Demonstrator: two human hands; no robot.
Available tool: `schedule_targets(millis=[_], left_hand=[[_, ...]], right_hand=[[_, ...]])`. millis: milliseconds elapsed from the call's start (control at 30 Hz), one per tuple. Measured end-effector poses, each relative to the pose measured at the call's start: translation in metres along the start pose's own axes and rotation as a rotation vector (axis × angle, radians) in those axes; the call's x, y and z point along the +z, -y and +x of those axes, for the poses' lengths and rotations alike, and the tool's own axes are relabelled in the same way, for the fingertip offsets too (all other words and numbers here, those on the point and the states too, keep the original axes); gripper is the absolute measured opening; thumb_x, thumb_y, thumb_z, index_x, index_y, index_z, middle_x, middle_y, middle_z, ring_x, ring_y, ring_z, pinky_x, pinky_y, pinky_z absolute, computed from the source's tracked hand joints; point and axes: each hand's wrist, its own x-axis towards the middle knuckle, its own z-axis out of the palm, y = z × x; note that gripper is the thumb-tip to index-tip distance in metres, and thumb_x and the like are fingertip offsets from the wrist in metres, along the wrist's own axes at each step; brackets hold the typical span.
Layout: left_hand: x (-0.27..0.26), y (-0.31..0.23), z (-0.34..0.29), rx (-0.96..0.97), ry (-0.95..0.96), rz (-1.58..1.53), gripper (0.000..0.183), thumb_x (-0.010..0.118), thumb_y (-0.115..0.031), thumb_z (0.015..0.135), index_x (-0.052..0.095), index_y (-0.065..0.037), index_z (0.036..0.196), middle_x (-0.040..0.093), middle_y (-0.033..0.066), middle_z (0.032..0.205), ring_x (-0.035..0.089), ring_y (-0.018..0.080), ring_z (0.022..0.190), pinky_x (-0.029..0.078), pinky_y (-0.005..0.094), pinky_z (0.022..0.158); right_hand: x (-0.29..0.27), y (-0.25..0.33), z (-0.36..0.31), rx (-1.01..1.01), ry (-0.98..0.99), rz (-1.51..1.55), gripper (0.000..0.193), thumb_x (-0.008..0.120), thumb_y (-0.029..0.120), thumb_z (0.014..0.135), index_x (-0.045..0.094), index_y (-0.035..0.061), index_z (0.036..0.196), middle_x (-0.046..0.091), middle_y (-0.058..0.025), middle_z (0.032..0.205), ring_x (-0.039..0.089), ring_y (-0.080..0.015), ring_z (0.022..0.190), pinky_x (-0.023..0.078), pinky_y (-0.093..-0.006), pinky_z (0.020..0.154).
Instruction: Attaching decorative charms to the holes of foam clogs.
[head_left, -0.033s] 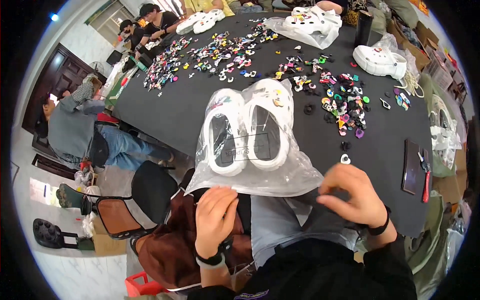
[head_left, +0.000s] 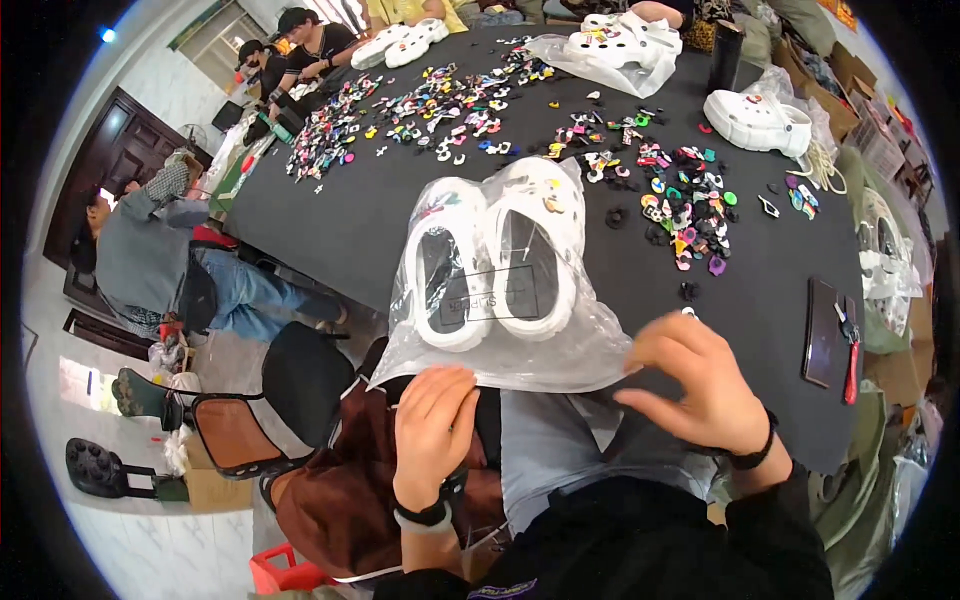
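Observation:
A pair of white clogs lies side by side inside a clear plastic bag at the near edge of the table. Charms decorate their toes, and a dark printed box shows on the film. My left hand is closed at the near edge of the bag, left of its middle, with the film seemingly pinched under the fingertips. By the bag's near right corner is my right hand, thumb and fingers apart in a curve, with nothing visible between them.
Colourful shoe charms lie in heaps across the black tabletop. Another white clog, a black tumbler, a phone and a red-handled tool are on the right. People sit along the far side; a chair stands left.
My right hand has moved slightly left and up, closer to the bag's right corner. My left hand and the bagged clogs have barely shifted.

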Motion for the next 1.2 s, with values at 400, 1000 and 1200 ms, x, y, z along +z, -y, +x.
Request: schedule_targets(millis=[400,1000,1200], left_hand=[[0.007,0.011,0.006,-0.071,0.010,0.329,0.051,0.077,-0.009,0.073,0.064,-0.008,0.122,0.057,0.0107,0.128,0.055,0.0303,0.112,0.036,0.0449,0.099],[-0.013,0.006,0.040,-0.135,-0.530,0.300,0.016,0.071,0.004,0.081,0.070,-0.002,0.096,0.062,0.0099,0.084,0.058,0.0231,0.067,0.045,0.0326,0.057],[0.024,-0.027,0.060,-0.010,-0.435,-0.175,0.032,0.070,0.001,0.084,0.059,0.005,0.114,0.068,0.0212,0.111,0.070,0.0304,0.096,0.054,0.0335,0.084]], right_hand=[[0.048,-0.011,0.049,-0.166,0.345,-0.676,0.022,0.065,0.013,0.074,0.056,0.0101,0.094,0.057,-0.0030,0.088,0.057,-0.0196,0.093,0.042,-0.0340,0.074],[0.046,-0.015,0.084,-0.172,0.009,0.012,0.015,0.060,0.010,0.088,0.057,0.0112,0.103,0.058,-0.0125,0.085,0.064,-0.0335,0.077,0.052,-0.0439,0.063],[0.024,-0.022,0.092,0.018,-0.162,0.366,0.018,0.058,0.008,0.095,0.056,0.0049,0.112,0.057,-0.0054,0.089,0.054,-0.0125,0.073,0.045,-0.0262,0.062]])
